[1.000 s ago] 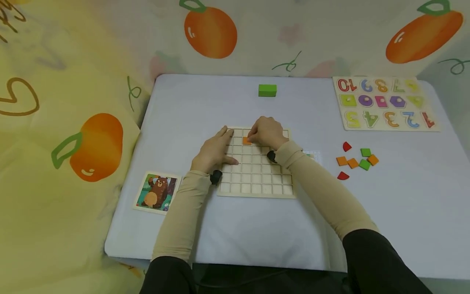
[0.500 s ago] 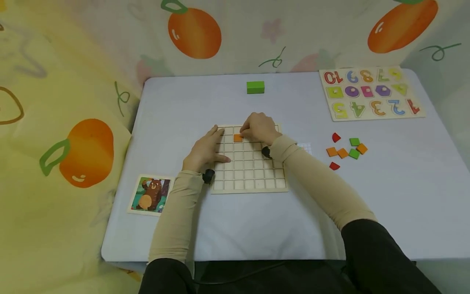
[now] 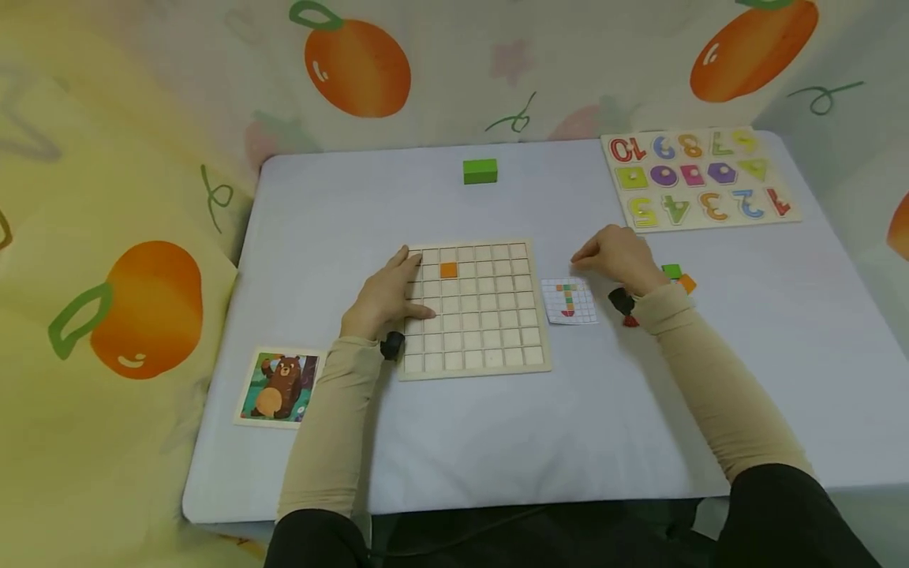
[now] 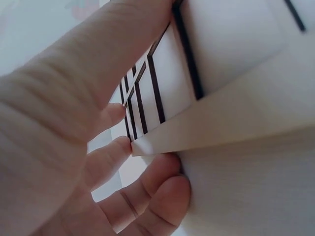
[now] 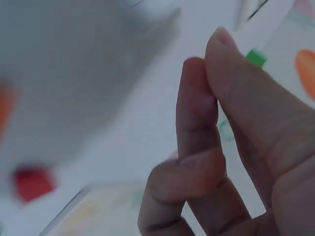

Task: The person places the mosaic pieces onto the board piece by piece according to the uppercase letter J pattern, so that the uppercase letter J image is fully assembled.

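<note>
A big white table [image 3: 454, 442] holds a pale board [image 3: 490, 319] full of little boxes. The left hand [image 3: 379, 300] rests on the board's left edge, its fingers spread. The right hand [image 3: 616, 256] is to the right of the board, its thumb and pointer finger pressed together. A paper card [image 3: 584, 304] lies just beside the board. One small orange square [image 3: 449, 270] sits in a box near the board's far left corner.
</note>
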{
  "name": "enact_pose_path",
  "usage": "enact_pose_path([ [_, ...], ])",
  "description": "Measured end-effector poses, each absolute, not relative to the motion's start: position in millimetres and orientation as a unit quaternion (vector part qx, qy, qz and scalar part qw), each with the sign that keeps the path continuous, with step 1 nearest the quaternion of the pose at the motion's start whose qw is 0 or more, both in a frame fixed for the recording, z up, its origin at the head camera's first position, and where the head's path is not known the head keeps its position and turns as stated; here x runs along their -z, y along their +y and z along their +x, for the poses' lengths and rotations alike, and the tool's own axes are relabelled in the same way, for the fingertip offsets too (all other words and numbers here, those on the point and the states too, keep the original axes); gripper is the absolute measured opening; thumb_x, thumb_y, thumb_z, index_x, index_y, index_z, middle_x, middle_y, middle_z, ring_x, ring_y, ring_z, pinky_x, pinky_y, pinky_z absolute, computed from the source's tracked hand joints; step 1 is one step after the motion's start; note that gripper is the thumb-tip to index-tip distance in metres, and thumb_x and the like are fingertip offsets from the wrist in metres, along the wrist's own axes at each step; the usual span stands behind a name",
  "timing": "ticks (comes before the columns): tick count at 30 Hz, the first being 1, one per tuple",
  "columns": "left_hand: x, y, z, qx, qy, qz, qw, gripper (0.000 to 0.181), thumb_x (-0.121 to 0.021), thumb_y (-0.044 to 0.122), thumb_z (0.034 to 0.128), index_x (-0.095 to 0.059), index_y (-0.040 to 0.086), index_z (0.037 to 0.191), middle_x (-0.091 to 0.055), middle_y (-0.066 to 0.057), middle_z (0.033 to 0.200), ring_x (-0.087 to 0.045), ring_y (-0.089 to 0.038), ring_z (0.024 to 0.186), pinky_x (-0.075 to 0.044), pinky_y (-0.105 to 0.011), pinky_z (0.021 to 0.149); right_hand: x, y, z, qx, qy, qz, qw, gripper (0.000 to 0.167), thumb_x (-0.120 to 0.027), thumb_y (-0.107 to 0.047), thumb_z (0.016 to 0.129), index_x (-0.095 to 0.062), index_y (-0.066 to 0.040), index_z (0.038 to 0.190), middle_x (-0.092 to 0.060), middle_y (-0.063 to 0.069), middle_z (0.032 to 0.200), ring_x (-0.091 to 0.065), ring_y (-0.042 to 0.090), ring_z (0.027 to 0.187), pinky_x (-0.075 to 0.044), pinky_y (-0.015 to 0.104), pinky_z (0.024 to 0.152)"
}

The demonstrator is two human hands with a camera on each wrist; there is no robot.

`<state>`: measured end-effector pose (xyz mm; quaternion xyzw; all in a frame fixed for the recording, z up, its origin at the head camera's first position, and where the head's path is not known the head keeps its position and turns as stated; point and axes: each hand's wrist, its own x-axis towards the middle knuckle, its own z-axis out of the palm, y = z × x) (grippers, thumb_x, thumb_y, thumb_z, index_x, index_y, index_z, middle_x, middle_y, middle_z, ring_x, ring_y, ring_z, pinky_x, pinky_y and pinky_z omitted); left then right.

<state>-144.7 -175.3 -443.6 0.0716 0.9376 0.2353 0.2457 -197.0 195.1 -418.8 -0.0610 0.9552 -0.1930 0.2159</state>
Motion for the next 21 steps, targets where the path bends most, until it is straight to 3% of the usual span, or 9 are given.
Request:
enact_pose_path([
  [7,444.4,-176.4,-142.7,-0.256,0.933,0.057,0.246,0.11,-0.088,0.029,0.0823,-0.02,0.008,0.166,-0.003,-0.016,0.177,-0.01,-0.037,0.164,-0.022,-0.056,0.132,423.5,274.1,-185.6,0.113,0.976,0.06,0.175,0.026,-0.075,-0.028,0.094,-0.08,-0.01,0.113,-0.076,0.023,0.116,-0.062,0.048,0.107,-0.04,0.068,0.094],
  [17,445.7,-177.3,-140.0,-0.265,0.931,0.06,0.242,0.108,-0.088,0.027,0.083,-0.021,0.007,0.166,-0.003,-0.017,0.176,-0.012,-0.04,0.163,-0.024,-0.057,0.131,419.5,317.1,-185.3,0.121,0.961,0.068,0.239,0.042,-0.076,-0.028,0.093,-0.071,-0.003,0.126,-0.065,0.032,0.132,-0.05,0.053,0.116,-0.03,0.073,0.097],
  [21,446.2,-177.1,-141.4,-0.268,0.931,0.058,0.24,0.109,-0.088,0.028,0.0823,-0.021,0.008,0.166,-0.003,-0.016,0.176,-0.015,-0.041,0.162,-0.025,-0.056,0.13,420.1,322.1,-185.1,0.127,0.963,0.064,0.227,0.043,-0.078,-0.031,0.091,-0.073,-0.002,0.122,-0.069,0.03,0.124,-0.05,0.054,0.114,-0.031,0.073,0.097],
])
